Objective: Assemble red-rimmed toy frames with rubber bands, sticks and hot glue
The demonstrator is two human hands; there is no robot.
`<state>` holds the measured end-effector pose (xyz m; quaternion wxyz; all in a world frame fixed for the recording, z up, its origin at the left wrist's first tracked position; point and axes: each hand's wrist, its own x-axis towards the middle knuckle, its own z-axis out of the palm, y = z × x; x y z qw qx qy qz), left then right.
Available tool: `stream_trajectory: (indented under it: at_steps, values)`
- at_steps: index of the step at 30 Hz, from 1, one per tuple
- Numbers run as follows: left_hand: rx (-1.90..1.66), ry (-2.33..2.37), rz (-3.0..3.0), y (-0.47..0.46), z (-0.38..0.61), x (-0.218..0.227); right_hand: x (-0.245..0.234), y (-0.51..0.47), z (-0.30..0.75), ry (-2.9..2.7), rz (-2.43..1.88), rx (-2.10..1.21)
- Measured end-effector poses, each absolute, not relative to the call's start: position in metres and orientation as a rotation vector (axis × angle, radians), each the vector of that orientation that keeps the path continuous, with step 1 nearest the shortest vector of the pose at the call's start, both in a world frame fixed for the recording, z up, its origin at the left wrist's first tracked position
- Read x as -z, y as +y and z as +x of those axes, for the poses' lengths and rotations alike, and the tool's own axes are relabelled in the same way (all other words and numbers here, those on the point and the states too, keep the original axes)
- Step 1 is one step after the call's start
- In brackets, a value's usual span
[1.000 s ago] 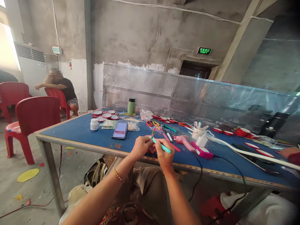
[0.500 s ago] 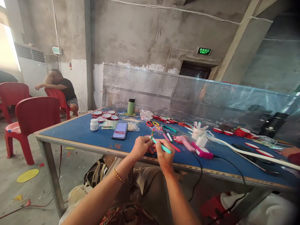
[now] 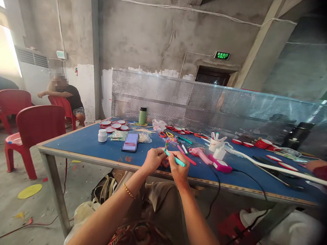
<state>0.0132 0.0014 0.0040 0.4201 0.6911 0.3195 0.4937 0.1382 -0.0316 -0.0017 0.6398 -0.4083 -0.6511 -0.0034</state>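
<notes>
My left hand is closed in a pinch around a thin stick that points upward and shows green and reddish colour. In my right hand is a turquoise marker pen, gripped as for writing, its tip end against or very close to the stick. Both hands are together over the near edge of the blue table. Just beyond them are a pink marker, a white marker with a dark green end, and pliers with teal handles.
A phone, a white bottle and a green tumbler stand or lie to the left. Rightward are a cup of markers, a magenta box with a cable, and red-rimmed discs. Another person sits at far left.
The marker and my right hand have shifted very slightly left. My left hand still pinches the stick in nearly the same place.
</notes>
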Motion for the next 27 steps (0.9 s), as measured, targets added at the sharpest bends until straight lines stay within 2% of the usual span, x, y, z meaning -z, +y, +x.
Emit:
stream_trajectory:
  at_steps: [27]
  values:
    - [-1.234, 0.792, 1.697, -0.0005, 0.0125, -0.0057, 0.0044, -0.0306, 0.1390, -1.481, -0.927, 0.023]
